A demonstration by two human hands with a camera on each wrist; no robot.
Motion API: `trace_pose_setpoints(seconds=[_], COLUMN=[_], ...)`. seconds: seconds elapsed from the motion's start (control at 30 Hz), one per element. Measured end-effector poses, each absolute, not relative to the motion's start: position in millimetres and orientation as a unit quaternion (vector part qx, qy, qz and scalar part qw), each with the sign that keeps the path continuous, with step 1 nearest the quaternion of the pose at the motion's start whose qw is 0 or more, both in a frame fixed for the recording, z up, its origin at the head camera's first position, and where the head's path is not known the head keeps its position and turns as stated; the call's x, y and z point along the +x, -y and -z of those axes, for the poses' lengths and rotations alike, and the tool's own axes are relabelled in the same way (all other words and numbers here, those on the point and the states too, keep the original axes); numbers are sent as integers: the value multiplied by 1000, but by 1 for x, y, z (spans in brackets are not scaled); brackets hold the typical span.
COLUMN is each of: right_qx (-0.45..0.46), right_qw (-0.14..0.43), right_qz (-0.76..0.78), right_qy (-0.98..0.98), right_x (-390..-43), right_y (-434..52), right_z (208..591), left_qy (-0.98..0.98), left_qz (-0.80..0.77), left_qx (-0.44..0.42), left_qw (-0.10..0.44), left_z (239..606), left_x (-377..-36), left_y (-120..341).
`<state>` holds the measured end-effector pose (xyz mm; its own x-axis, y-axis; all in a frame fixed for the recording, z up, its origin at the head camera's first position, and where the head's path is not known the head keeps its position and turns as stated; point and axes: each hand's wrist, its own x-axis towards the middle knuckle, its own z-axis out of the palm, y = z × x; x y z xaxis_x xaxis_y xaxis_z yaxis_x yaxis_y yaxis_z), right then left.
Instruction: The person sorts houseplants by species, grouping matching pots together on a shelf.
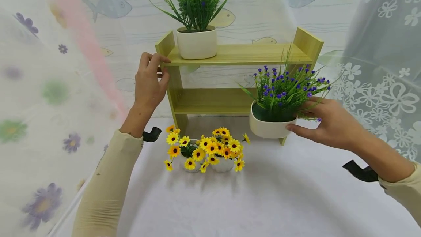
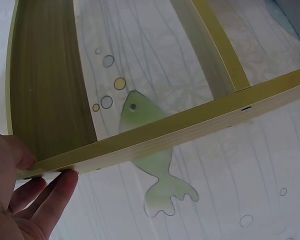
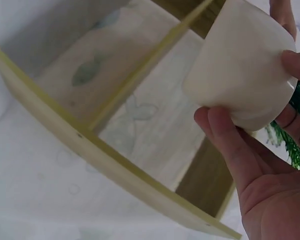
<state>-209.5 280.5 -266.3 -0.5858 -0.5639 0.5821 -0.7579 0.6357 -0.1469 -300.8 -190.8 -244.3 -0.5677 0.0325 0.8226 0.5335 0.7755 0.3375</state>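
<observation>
My right hand [image 1: 335, 125] grips a white oval flowerpot [image 1: 273, 128] planted with purple flowers [image 1: 279, 85] and grass. It holds this pot in the air in front of the right part of a wooden shelf unit [image 1: 256, 53]. In the right wrist view, thumb and fingers lie against opposite sides of the pot [image 3: 245, 65]. My left hand [image 1: 150, 81] pinches the unit's left side panel [image 2: 190, 114] near the top board, thumb inside and fingers outside. A matching pot of purple flowers [image 1: 197, 43] stands upright on the top board's left part.
Two small white pots with yellow sunflower-like blooms [image 1: 210, 151] stand side by side on the white cloth [image 1: 230, 204] before the unit. Behind hangs a fish-print curtain [image 1: 113, 6]. Sheer flowered fabric [image 1: 388, 94] hangs at the right.
</observation>
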Motion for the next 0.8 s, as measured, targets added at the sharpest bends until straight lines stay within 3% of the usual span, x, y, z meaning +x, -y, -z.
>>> trace_pose_setpoints(seconds=[0.43,0.8], right_qx=[376,313], right_qw=[289,269], right_qz=[-180,-249], right_qy=[862,876], right_x=[-218,-242], right_y=[-273,-266], right_z=[197,151], left_qy=[836,842], left_qz=[290,290], left_qx=[-172,-164], left_qw=[434,425], left_z=[244,244], left_x=[-300,-300], left_y=[192,191])
